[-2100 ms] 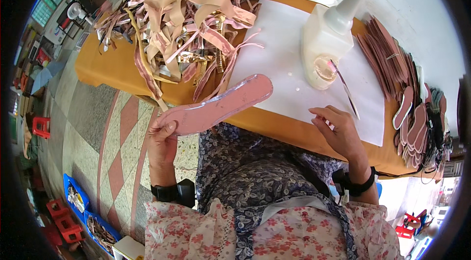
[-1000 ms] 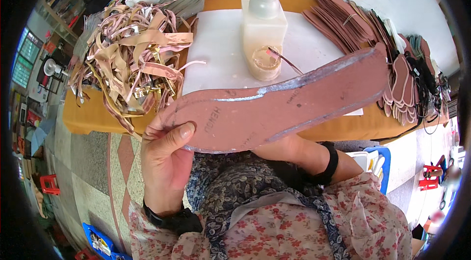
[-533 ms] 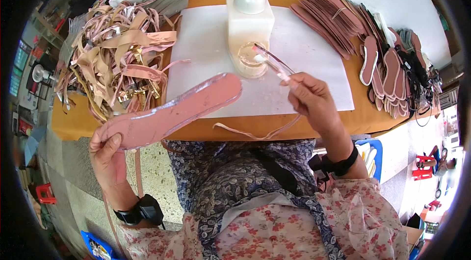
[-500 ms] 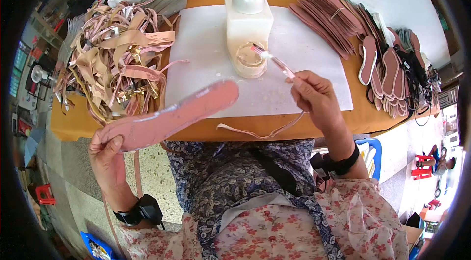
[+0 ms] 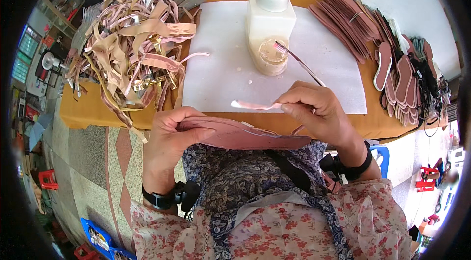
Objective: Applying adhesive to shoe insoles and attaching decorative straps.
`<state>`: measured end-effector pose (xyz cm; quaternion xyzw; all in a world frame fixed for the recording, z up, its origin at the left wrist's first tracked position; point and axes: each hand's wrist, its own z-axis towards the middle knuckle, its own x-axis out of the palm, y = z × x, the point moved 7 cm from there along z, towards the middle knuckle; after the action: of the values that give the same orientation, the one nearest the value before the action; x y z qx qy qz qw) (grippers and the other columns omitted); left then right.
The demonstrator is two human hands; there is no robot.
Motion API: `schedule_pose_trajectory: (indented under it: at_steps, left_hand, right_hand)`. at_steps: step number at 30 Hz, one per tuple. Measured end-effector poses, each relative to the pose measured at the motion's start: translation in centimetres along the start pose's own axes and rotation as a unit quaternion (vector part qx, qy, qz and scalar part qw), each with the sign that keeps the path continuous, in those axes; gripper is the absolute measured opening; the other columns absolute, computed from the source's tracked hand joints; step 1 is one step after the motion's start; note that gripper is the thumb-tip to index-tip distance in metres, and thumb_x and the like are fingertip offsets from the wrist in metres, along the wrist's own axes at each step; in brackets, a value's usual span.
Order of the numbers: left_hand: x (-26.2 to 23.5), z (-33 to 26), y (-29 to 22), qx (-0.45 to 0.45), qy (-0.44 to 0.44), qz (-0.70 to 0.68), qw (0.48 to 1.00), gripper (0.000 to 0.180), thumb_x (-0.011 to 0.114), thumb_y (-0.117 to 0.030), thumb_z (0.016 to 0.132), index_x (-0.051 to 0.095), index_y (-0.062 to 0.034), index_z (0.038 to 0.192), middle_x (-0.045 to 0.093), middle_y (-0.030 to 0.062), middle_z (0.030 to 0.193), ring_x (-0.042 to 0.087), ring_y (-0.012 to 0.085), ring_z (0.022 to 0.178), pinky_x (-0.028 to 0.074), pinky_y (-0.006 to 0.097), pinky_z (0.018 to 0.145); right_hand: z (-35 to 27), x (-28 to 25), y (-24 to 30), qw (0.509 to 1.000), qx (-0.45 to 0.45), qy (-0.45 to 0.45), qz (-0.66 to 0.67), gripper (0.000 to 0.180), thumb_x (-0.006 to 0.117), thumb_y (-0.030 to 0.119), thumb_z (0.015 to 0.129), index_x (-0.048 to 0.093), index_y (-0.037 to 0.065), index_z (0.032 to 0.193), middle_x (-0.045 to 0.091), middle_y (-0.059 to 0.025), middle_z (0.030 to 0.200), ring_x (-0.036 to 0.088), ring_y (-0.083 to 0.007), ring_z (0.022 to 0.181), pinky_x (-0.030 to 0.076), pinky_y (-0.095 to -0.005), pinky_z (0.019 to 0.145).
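My left hand grips a pink insole by one end, thumb on top, holding it low before the table's front edge. My right hand pinches a narrow pink strip between thumb and fingers; its whitish end sticks out to the left, above the insole. A thin brush leans with its bristles at the round opening of a cream-coloured pot. Its handle runs behind my right hand, and whether those fingers touch it is hidden.
A tangled heap of pink and tan strips covers the table's left. Stacked pink insoles lie at the back right, with more insoles and black cords beyond. A white sheet lies under the pot.
My left hand has brought the insole rightward and tilted it. My right hand has moved from holding the brush to pinching the strip, which was lying at the table edge.
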<state>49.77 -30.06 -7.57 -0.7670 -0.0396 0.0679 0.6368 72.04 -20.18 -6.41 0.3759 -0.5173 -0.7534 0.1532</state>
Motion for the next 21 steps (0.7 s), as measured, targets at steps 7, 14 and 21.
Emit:
schedule_pose_trajectory:
  at_steps: [7, 14, 21]
  left_hand:
    - [0.2, -0.1, 0.3, 0.001, 0.004, -0.014, 1.0, 0.018, 0.074, 0.005, 0.073, 0.067, 0.0026, 0.09, 0.069, 0.0041, 0.083, 0.063, 0.0082, 0.076, 0.05, 0.022, 0.07]
    - [-0.5, 0.1, 0.9, 0.004, 0.005, -0.038, 0.999, 0.02, 0.074, 0.004, 0.073, 0.067, 0.0023, 0.092, 0.069, 0.0046, 0.083, 0.063, 0.0083, 0.075, 0.05, 0.021, 0.07]
    - [-0.4, 0.3, 1.4, 0.001, 0.0, -0.058, 0.998, 0.021, 0.075, 0.005, 0.072, 0.068, 0.0021, 0.092, 0.07, 0.005, 0.083, 0.063, 0.0084, 0.074, 0.05, 0.022, 0.07]
  right_hand:
    - [-0.1, 0.6, 1.7, 0.994, -0.096, -0.034, -0.041, 0.013, 0.063, 0.004, 0.086, 0.067, 0.003, 0.099, 0.061, -0.0124, 0.084, 0.061, -0.0252, 0.07, 0.047, -0.033, 0.061]
    - [-0.3, 0.8, 1.4, 0.994, -0.089, -0.023, -0.066, 0.012, 0.063, 0.0, 0.086, 0.067, 0.001, 0.097, 0.061, -0.0096, 0.082, 0.059, -0.0191, 0.07, 0.044, -0.0286, 0.061]
    - [-0.5, 1.3, 1.1, 0.992, -0.094, -0.018, -0.084, 0.017, 0.063, -0.002, 0.084, 0.066, 0.002, 0.1, 0.062, -0.0104, 0.085, 0.061, -0.0207, 0.071, 0.047, -0.0296, 0.061]
